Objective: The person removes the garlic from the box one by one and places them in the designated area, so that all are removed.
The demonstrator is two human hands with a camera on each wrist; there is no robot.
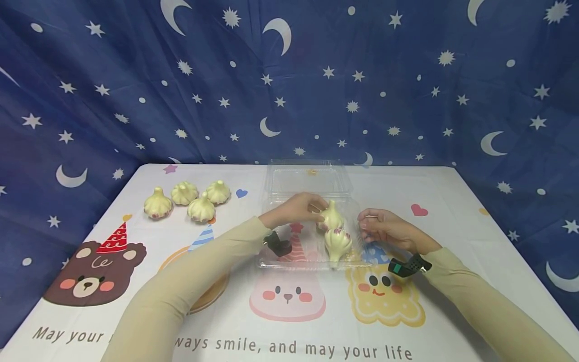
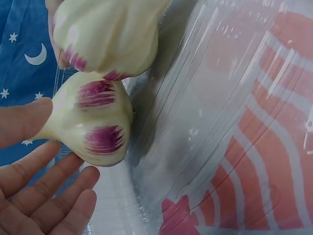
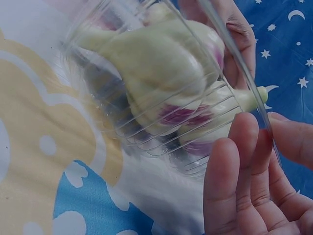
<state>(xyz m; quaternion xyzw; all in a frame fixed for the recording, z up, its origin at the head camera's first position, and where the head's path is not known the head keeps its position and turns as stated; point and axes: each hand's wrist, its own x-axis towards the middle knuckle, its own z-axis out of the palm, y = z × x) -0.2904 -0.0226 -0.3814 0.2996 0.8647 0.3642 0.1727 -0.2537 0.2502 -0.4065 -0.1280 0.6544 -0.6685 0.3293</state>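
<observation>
My left hand (image 1: 302,207) pinches the neck of a garlic bulb (image 2: 105,122) with thumb and fingers. This bulb is cream with purple streaks and sits in a clear plastic box (image 1: 271,262). A second garlic bulb (image 1: 338,243) lies against it, nearer to me, its neck toward the front of the box. At the right side of the box, my right hand (image 1: 388,229) holds the thin plastic rim (image 3: 247,81) between thumb and forefinger. The other fingers (image 3: 221,171) of that hand stand beside the ribbed wall.
The box's clear lid (image 1: 309,178) is folded open toward the back. Several loose garlic bulbs (image 1: 201,207) sit at the back left on the printed white tablecloth (image 1: 466,301). Behind the table hangs a blue curtain (image 1: 316,120) with moons and stars.
</observation>
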